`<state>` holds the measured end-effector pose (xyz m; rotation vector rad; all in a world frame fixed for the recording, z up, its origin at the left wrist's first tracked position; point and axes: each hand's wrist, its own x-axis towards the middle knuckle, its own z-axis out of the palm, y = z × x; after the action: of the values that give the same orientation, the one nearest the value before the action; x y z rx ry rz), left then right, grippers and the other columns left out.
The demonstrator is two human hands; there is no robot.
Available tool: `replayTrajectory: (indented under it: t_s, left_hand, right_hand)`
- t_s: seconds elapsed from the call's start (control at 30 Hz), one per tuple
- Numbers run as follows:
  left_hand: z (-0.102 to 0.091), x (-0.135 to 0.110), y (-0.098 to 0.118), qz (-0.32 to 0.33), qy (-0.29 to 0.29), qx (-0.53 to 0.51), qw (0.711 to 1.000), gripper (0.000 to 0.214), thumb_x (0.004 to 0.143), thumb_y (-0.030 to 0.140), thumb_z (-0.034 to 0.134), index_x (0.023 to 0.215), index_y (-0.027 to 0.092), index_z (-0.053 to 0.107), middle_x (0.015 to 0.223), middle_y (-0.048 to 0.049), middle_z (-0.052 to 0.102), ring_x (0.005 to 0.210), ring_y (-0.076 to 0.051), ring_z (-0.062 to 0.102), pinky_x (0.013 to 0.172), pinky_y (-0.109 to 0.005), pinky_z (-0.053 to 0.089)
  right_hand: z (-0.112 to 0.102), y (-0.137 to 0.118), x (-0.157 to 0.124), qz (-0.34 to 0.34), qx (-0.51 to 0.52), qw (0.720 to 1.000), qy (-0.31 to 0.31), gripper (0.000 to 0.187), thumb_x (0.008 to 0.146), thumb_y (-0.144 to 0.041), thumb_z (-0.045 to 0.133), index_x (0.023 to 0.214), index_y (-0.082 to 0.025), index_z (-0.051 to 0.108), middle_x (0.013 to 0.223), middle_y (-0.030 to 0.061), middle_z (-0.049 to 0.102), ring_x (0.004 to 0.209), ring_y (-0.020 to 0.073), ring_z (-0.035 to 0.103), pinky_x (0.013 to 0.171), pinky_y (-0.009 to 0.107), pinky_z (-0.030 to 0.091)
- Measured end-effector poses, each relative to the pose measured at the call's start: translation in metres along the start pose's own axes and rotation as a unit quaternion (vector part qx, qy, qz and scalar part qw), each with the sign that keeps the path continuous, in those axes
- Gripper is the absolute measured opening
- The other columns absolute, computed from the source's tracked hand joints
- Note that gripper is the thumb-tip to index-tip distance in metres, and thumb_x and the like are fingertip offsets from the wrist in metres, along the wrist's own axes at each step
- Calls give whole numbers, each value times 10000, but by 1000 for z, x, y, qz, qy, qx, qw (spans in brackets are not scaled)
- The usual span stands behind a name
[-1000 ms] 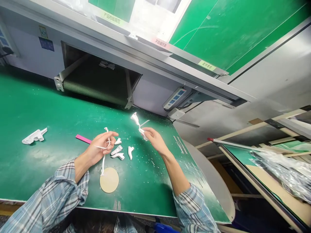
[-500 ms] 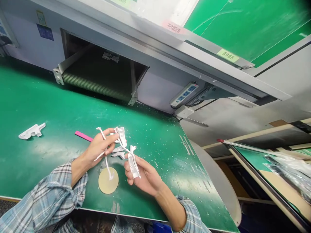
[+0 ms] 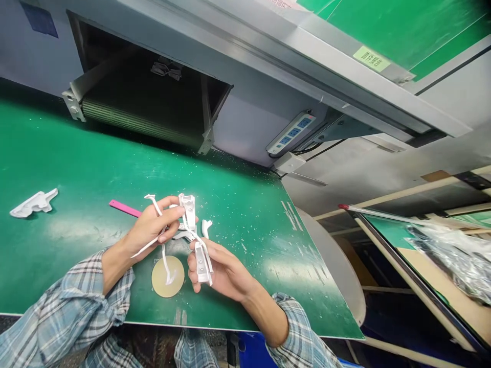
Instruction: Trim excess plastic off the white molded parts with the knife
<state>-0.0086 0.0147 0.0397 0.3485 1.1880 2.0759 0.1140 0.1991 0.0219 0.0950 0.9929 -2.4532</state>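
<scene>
My left hand pinches a white moulded plastic part and a branched white plastic runner. One thin branch of the runner hangs down over a round yellowish disc on the table. My right hand grips a second white moulded plastic part, hollow side up, below and right of the first. A thin white strip runs between the two parts. Under and between the hands lie more white plastic pieces, partly hidden. Another curved white piece shows just above my right fingers.
A white plastic part lies on the green table at far left. Near my left hand is a pink strip. Behind stands a conveyor opening, with a power strip to its right. White specks dot the tabletop.
My right hand has drawn slightly left and turned its plastic part more upright, closer to the left hand's part. The camera view has shifted a little.
</scene>
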Motion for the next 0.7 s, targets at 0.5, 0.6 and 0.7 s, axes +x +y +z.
replayTrajectory:
  t_s: [0.5, 0.6, 0.7]
  left_hand:
    - [-1, 0, -2, -24, 25, 13, 999, 395, 862, 439, 837, 1065, 151, 658, 569, 56, 544, 380, -20, 273, 394, -190, 151]
    - [-1, 0, -2, -23, 20, 14, 999, 384, 860, 444, 834, 1047, 160, 657, 561, 64, 530, 378, -19, 274, 404, -188, 164]
    - [-1, -1, -1, -18, 9, 14, 1000, 362, 869, 434, 822, 1042, 162, 658, 573, 62, 534, 379, -14, 280, 414, -186, 181]
  right_hand:
    - [5, -1, -1, 18, 3, 1000, -15, 395, 962, -440, 714, 1204, -148, 604, 916, 80, 739, 746, 192, 735, 646, 314, 607]
    - [5, 0, 0, 14, 0, 1000, -17, 378, 971, -436, 706, 1188, -142, 606, 917, 84, 741, 748, 196, 736, 645, 315, 602]
    - [5, 1, 0, 6, -1, 1000, -21, 351, 979, -420, 702, 1169, -136, 622, 922, 87, 744, 764, 200, 742, 657, 315, 602]
